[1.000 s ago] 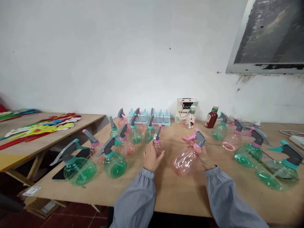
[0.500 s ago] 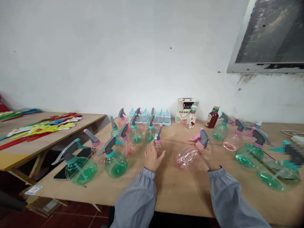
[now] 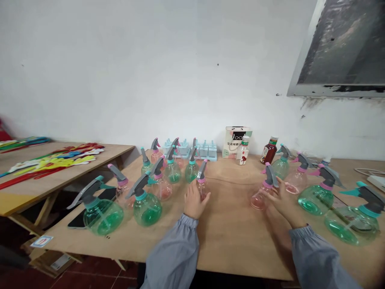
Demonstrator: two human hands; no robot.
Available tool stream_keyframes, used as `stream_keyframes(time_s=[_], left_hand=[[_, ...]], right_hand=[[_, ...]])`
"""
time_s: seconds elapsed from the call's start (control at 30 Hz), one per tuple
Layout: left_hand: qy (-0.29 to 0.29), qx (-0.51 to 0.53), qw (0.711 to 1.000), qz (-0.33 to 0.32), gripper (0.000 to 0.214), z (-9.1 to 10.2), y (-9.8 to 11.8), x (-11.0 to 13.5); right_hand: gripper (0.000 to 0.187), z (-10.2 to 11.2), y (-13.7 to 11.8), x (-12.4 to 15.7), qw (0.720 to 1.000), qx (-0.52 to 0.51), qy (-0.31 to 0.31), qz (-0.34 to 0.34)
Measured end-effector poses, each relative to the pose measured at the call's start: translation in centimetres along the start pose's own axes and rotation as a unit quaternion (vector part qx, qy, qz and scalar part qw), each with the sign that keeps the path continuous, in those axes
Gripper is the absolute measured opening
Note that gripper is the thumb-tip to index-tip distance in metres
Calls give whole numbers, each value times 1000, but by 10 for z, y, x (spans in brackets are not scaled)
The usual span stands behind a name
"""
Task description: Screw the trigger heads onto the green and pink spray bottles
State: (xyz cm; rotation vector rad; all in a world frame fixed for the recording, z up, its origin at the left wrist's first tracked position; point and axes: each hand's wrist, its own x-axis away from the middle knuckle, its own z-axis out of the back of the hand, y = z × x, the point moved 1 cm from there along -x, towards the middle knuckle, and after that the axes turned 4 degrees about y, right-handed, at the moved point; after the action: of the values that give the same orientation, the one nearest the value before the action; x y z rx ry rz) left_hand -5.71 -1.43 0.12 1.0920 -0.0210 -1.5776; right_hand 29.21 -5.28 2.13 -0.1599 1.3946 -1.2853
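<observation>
My right hand is closed around a clear pink spray bottle with a grey trigger head, which stands upright on the wooden table just left of the right-hand group of bottles. My left hand is wrapped around a second pink spray bottle at the edge of the left-hand group. Both arms wear grey sleeves.
Green and pink spray bottles cluster at the left, more of them at the right. Along the wall stand light-blue moulds, a carton, a white bottle and a dark bottle. A side table carries colourful strips.
My right hand carried the tilted pink bottle rightward and stood it upright beside the right-hand bottles. My left hand stayed on its bottle.
</observation>
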Motion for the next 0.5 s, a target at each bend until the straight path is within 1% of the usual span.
stream_keyframes(time_s=[0.03, 0.07, 0.13, 0.2, 0.23, 0.27, 0.3, 0.4, 0.43, 0.5], left_hand=[[2, 0, 1000, -2, 74, -1, 0, 0], [3, 1, 1000, -3, 75, -1, -1, 0], [2, 2, 1000, -4, 75, -2, -1, 0], [0, 3, 1000, -5, 75, -3, -2, 0], [0, 2, 1000, -6, 74, -3, -2, 0], [1, 2, 1000, -6, 74, -3, -3, 0], [1, 2, 1000, -7, 73, -3, -3, 0], [5, 1, 1000, -10, 73, -5, -4, 1], [7, 1, 1000, -14, 72, -5, -5, 1], [14, -1, 1000, -21, 73, -6, -5, 1]], right_hand=[[88, -1, 4, 2, 1000, 10, 8, -21], [88, -2, 8, 4, 999, 18, 13, -43], [77, -6, 14, 3, 997, 38, 8, -73], [64, -11, 22, -4, 995, 59, -18, -84], [63, -15, 27, -10, 994, 66, -29, -88], [68, -19, 33, -17, 993, 71, -32, -91], [79, -24, 40, -24, 993, 72, -27, -95], [124, -42, 59, -45, 994, 70, 9, -87], [131, -49, 63, -50, 994, 70, 10, -80], [133, -68, 64, -59, 995, 69, -8, -66]])
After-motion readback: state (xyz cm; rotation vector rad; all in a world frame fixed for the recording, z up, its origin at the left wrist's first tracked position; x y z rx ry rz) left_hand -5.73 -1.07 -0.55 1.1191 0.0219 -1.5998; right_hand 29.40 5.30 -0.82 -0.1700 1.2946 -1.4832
